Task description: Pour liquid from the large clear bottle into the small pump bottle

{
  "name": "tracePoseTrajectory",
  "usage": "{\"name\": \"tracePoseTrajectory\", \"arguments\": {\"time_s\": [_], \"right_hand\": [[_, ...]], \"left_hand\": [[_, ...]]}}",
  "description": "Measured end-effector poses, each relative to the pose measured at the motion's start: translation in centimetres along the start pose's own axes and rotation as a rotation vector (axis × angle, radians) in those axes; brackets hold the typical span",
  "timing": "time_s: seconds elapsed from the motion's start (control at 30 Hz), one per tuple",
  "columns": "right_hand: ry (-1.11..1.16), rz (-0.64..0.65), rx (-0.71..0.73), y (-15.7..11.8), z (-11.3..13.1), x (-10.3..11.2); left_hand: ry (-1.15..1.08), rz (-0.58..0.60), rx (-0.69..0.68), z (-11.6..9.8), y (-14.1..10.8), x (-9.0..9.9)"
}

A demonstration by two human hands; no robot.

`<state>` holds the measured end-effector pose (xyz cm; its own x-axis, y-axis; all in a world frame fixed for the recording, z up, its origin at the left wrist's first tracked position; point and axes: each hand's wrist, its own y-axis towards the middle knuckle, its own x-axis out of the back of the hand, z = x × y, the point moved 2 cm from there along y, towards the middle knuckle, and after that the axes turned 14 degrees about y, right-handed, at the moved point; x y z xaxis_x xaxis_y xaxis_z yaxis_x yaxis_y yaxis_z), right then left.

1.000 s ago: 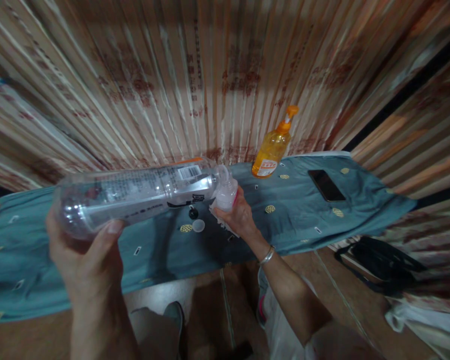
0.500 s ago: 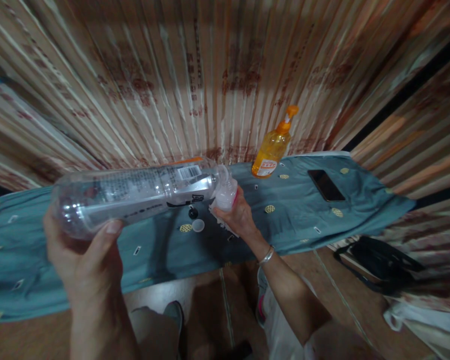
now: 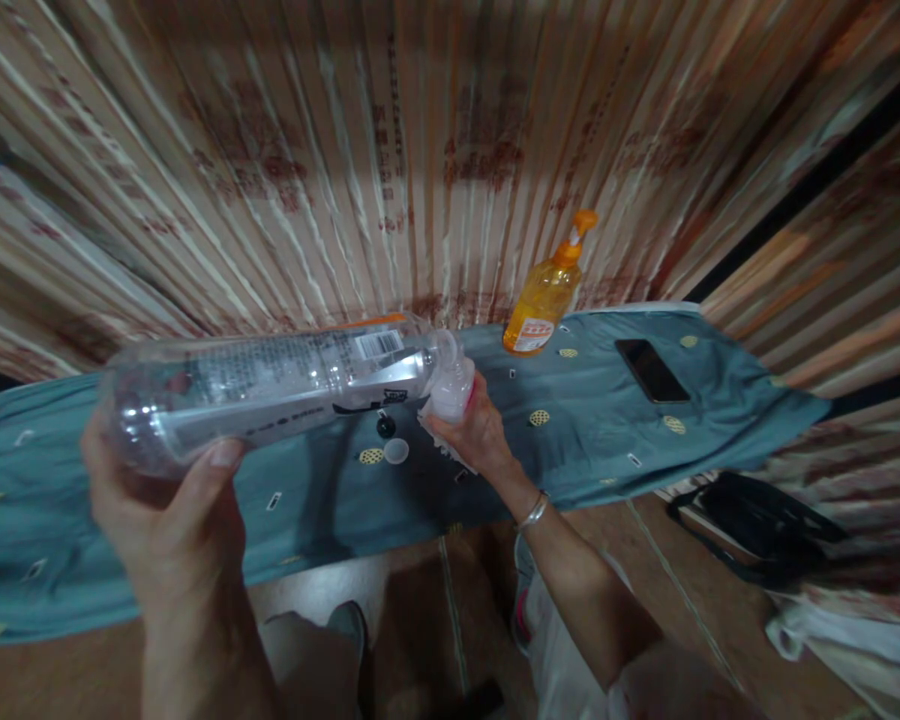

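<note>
My left hand (image 3: 172, 510) is wrapped round the base end of a large clear plastic bottle (image 3: 270, 385) with a silver and grey label. The bottle lies nearly level in the air, its neck pointing right. At its mouth is a small whitish translucent container (image 3: 451, 388), held by my right hand (image 3: 476, 425), the two openings touching or nearly so. Something white and crumpled shows under the small container. Below the bottle, a round pale lid (image 3: 396, 451) and a small black cap (image 3: 386, 427) rest on the teal cloth (image 3: 570, 450).
An orange pump bottle (image 3: 541, 300) stands at the back of the cloth, against a striped curtain (image 3: 420, 150). A dark phone (image 3: 652, 370) lies to the right. On the floor at the lower right are a black bag (image 3: 757, 525) and a white bag (image 3: 832, 640).
My left hand and the base end of the large bottle have shifted very slightly left. My right hand and the small container look the same.
</note>
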<state>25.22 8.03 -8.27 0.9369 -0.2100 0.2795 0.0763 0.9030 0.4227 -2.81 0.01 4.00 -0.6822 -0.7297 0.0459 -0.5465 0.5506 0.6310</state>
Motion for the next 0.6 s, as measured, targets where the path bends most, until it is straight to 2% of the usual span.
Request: {"name": "tracePoseTrajectory", "arguments": {"time_s": [0.43,0.6], "right_hand": [[-0.009,0.001,-0.027,-0.07,-0.19,0.0],[-0.013,0.001,-0.021,-0.08,-0.13,-0.1]], "left_hand": [[-0.002,0.03,-0.037,-0.82,-0.26,-0.21],[0.003,-0.001,-0.04,-0.73,-0.27,-0.11]]}}
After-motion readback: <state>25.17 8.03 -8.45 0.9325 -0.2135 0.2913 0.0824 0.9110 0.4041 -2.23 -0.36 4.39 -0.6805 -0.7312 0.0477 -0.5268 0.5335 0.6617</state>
